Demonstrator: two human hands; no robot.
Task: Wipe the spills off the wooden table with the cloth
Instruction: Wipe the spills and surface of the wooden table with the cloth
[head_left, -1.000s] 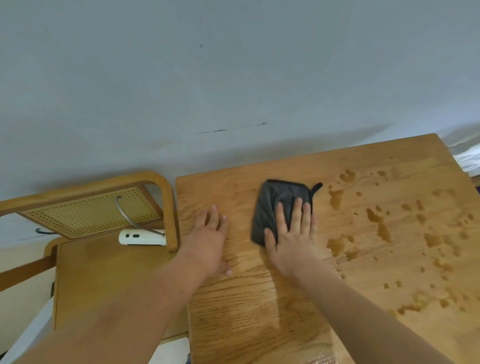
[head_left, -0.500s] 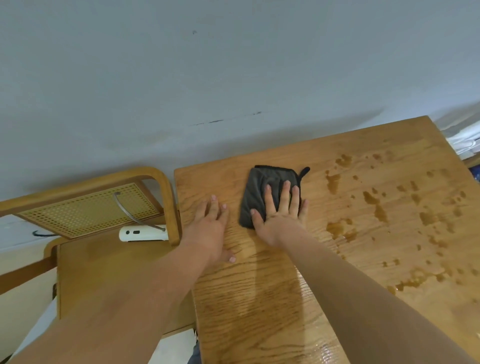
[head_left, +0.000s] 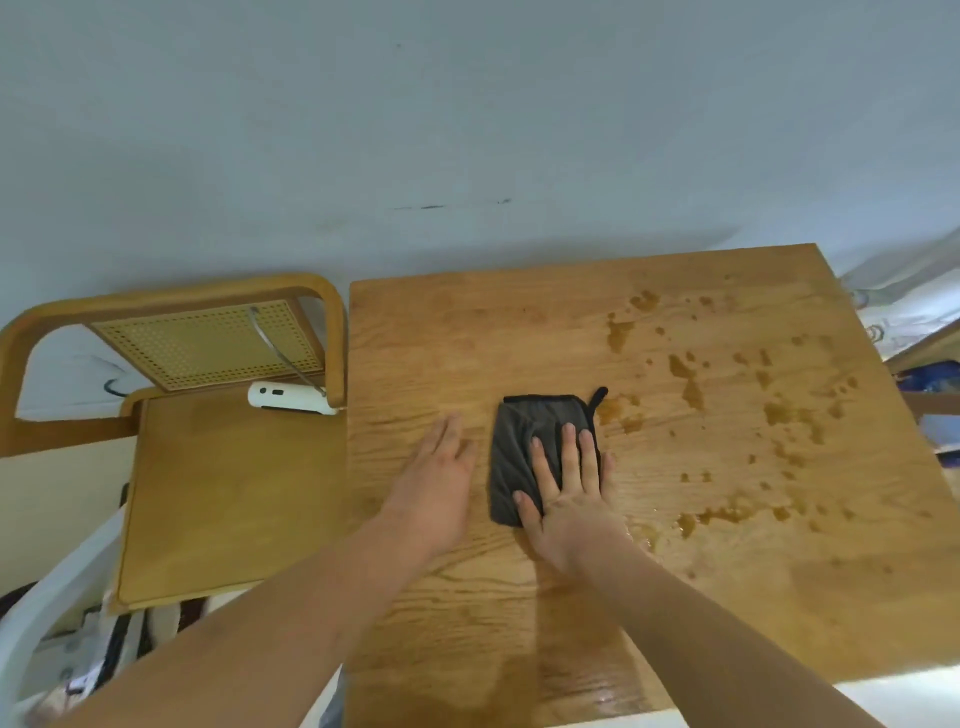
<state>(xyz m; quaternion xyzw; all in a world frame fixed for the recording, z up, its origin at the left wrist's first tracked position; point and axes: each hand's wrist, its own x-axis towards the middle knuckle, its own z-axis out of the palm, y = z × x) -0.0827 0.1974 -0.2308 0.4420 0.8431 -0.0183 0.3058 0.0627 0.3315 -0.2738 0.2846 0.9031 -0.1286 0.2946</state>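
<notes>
— Pressing a folded dark cloth (head_left: 524, 457) flat to the wooden bench (head_left: 649, 597), the right hand (head_left: 566, 499) lies spread, fingers (head_left: 570, 452) extended over the cloth's near half; nothing is pinched or gathered. Which step is this?

— The wiping stroke itself, by the look of it. The cloth sits left of centre on the bench, its hanging loop (head_left: 599, 395) pointing toward the brown spills (head_left: 779, 415), and its right edge lies just beside the nearest puddle (head_left: 621, 413).

— And the other hand?

— The left hand (head_left: 441, 467) rests open, palm down on bare wood just beside the cloth, apart from it. It looks like a brace, holding nothing.

— How much is left?

— Most of it, I would judge. Droplets and puddles scatter across the right half, with a streak (head_left: 711, 517) near the right wrist. The wood ahead of the arms shines, possibly damp, though glare makes that hard to call.

— So the next move?

— Likely a sweep to the right with the palm kept flat, carrying the cloth over the nearest puddle and on toward the far corner.
</notes>
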